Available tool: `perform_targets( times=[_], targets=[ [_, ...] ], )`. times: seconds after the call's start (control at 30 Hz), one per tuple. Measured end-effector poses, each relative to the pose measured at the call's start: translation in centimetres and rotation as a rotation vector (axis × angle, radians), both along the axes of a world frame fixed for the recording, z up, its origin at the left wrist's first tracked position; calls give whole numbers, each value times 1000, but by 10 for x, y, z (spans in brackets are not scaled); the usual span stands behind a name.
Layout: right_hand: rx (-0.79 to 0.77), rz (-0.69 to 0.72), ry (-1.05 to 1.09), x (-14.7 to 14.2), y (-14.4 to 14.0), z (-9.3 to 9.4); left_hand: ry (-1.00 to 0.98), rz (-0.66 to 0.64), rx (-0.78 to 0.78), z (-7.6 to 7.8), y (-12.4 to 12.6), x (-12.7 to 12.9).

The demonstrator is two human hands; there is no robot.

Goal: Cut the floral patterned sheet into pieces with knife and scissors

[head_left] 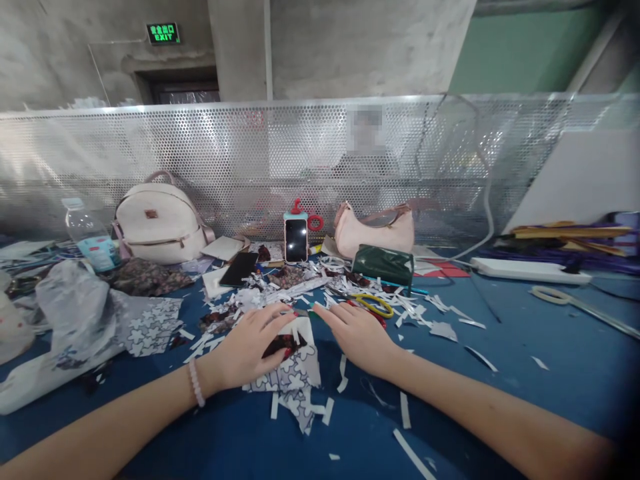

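Note:
My left hand (255, 343), a pale bead bracelet at its wrist, arches over a grey-and-white flower-patterned fabric piece (300, 370). Its thumb stands apart from its fingers, beside a dark brown patch (281, 345) on the fabric. My right hand (357, 333) is closed just to the right of the fabric, its fingertips pointing toward the left ones. A small green thing with a thin greyish tip (311, 312) shows at the right fingertips; its kind is too small to make out. Behind that hand lie yellow-handled scissors (375, 305).
White paper strips (407, 410) litter the blue table (450, 400). More fabric (150, 323) lies left. Behind stand a white backpack (157, 223), bottle (90, 233), upright phone (296, 240), pink handbag (375, 230) and dark green pouch (384, 263). Pale-handled scissors (553, 295) and a power strip (530, 270) lie right.

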State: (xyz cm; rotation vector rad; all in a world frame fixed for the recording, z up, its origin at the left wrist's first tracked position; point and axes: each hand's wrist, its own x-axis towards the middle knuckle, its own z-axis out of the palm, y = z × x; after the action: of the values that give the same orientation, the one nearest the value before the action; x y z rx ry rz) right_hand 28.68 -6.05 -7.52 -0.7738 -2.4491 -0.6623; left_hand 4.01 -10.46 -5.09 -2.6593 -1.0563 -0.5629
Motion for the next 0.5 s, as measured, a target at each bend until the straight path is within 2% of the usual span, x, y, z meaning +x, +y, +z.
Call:
perform_targets(
  times=[0.13,0.3,0.5],
  targets=[
    [-35,-30,-9,0,4,-4,31,-4,-19,1,1,0],
    [-84,-86,-35,1,7,-6,94,-84,-51,2,2,0],
    [-110,-79,-55,0,6,-6,156,-148,-41,5,3,1]
  ],
)
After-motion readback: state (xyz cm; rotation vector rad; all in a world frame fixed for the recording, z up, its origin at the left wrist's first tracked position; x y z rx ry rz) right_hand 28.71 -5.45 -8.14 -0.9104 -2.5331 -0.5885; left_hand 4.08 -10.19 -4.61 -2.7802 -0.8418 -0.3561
